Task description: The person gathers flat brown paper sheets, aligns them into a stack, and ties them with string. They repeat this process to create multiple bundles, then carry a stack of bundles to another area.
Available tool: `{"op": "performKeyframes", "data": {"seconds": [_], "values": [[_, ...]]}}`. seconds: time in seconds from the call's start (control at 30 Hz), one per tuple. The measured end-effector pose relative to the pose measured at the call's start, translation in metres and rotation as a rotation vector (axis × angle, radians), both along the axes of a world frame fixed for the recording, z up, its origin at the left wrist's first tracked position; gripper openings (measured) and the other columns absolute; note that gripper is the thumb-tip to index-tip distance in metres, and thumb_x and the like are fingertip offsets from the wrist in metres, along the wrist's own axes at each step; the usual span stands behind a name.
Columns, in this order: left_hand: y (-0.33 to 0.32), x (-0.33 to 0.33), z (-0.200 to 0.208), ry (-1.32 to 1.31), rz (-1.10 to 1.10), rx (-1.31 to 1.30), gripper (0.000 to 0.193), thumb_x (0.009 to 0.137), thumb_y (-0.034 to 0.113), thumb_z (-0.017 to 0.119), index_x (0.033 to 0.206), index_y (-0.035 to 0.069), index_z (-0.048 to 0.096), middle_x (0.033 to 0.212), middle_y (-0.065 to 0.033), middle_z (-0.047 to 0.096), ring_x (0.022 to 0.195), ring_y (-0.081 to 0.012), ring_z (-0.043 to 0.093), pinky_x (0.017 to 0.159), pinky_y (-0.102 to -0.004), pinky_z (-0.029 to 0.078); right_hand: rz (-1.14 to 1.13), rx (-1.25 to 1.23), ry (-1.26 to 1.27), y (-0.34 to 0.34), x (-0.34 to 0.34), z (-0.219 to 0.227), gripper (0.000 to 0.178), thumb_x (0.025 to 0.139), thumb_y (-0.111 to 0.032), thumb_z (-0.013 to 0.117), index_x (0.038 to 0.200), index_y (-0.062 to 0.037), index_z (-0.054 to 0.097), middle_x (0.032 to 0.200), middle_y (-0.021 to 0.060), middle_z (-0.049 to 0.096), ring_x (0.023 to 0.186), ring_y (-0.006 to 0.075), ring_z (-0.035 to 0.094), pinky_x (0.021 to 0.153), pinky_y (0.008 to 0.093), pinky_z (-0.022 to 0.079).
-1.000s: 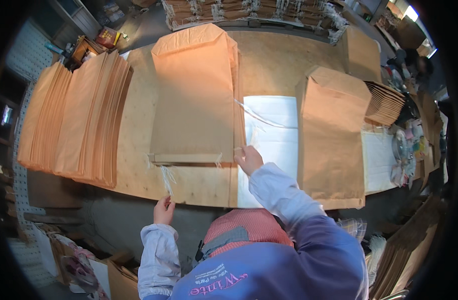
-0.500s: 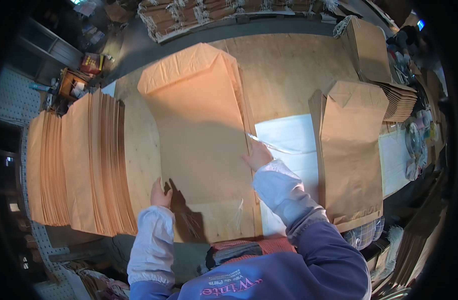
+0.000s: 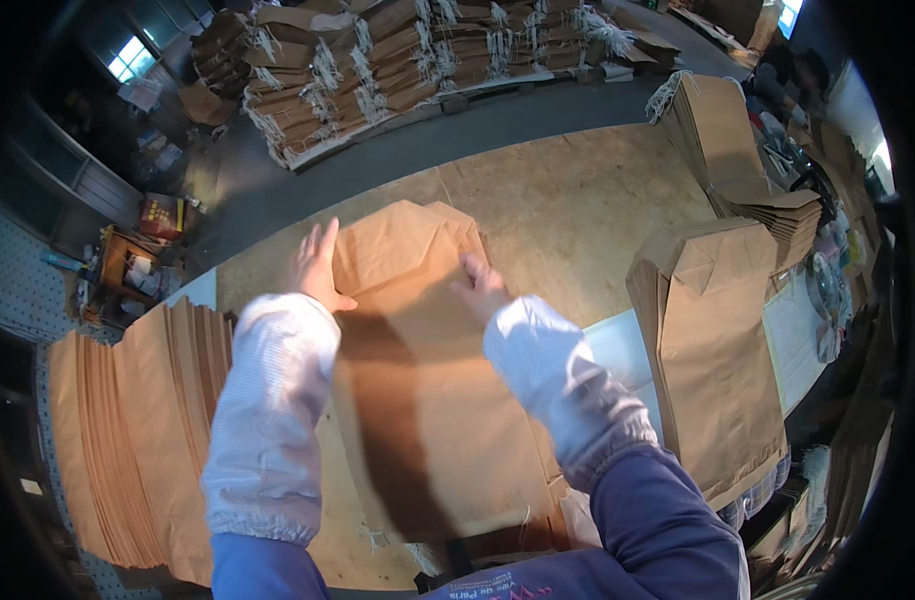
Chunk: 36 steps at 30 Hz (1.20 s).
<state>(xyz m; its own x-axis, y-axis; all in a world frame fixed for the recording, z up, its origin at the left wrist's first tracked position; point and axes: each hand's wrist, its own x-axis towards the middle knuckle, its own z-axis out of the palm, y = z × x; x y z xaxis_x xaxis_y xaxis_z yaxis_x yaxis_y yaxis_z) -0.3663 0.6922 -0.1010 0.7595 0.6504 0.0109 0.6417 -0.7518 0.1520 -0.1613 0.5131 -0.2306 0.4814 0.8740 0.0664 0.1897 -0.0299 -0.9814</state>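
A small stack of brown paper sacks (image 3: 448, 400) lies in front of me on the wooden table (image 3: 548, 190), with a folded-over end at the far side. My left hand (image 3: 321, 268) is open at the far left edge of the stack, its fingers spread and the thumb turned inward over the paper. Opposite it, my right hand (image 3: 483, 288) is at the right edge beside the folded end, fingers apart and nothing gripped. White sleeve covers reach over both forearms. The left arm casts a dark shadow down the top sack.
Upright rows of sacks (image 3: 128, 440) stand at the left. At the right lies another sack pile (image 3: 718, 350), with a bundle (image 3: 723, 140) behind it. A white sheet (image 3: 626, 350) shows between piles. Beyond the table, tied sack bundles (image 3: 408, 60) are heaped; a person (image 3: 793, 75) is far right.
Both hands have moved from the near part of the stack to its far folded end. The stack sits nearer to me and farther right, and the view takes in more of the far side.
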Motion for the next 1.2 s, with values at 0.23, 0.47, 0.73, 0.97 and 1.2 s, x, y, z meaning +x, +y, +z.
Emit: {"op": "performKeyframes", "data": {"seconds": [0.23, 0.47, 0.73, 0.97, 1.2], "values": [[-0.004, -0.042, 0.029, 0.16, -0.098, -1.011, 0.065, 0.069, 0.023, 0.088, 0.125, 0.009, 0.058, 0.122, -0.0172, 0.061, 0.11, -0.0309, 0.062, 0.089, -0.0371, 0.054, 0.493, 0.317, -0.192, -0.066, -0.035, 0.0, 0.022, 0.087, -0.005, 0.063, 0.108, -0.0019, 0.06, 0.1, 0.0143, 0.062, 0.094, 0.0301, 0.063, 0.079, 0.0371, 0.052], [-0.135, -0.089, 0.006, 0.078, -0.348, -0.01, 0.034, 0.064, -0.002, 0.063, 0.097, 0.007, 0.065, 0.096, -0.0136, 0.067, 0.086, -0.0347, 0.066, 0.07, -0.0421, 0.054, -0.061, 0.178, -0.607, -0.009, 0.007, -0.006, 0.055, 0.074, -0.015, 0.079, 0.123, -0.003, 0.058, 0.116, 0.0142, 0.06, 0.104, 0.0321, 0.06, 0.09, 0.0391, 0.05], [-0.099, -0.058, 0.013, 0.108, -0.295, -0.021, 0.022, 0.071, 0.009, 0.067, 0.088, 0.008, 0.054, 0.085, -0.0104, 0.06, 0.079, -0.0347, 0.061, 0.063, -0.0461, 0.047, 0.001, 0.19, -0.728, 0.077, 0.033, -0.004, 0.016, 0.07, -0.011, 0.078, 0.08, -0.0039, 0.067, 0.094, 0.0113, 0.06, 0.092, 0.0312, 0.057, 0.082, 0.0409, 0.048], [0.021, 0.017, -0.038, -0.046, -0.307, -0.146, 0.058, 0.065, 0.028, 0.085, 0.11, 0.001, 0.059, 0.126, -0.0211, 0.053, 0.119, -0.0397, 0.048, 0.1, -0.0443, 0.041, 0.121, 0.05, -0.321, 0.109, 0.049, -0.019, 0.013, 0.075, -0.012, 0.077, 0.082, -0.0045, 0.069, 0.082, 0.0078, 0.065, 0.08, 0.0259, 0.063, 0.073, 0.0343, 0.051], [0.08, 0.038, -0.052, 0.113, -0.141, -0.425, 0.058, 0.054, 0.021, 0.091, 0.103, -0.002, 0.069, 0.115, -0.0206, 0.063, 0.11, -0.0326, 0.06, 0.095, -0.0401, 0.045, 0.055, 0.022, 0.107, 0.113, 0.047, -0.016, 0.011, 0.082, -0.01, 0.077, 0.082, -0.0024, 0.069, 0.079, 0.0044, 0.066, 0.077, 0.0119, 0.06, 0.073, 0.0283, 0.049]]}}
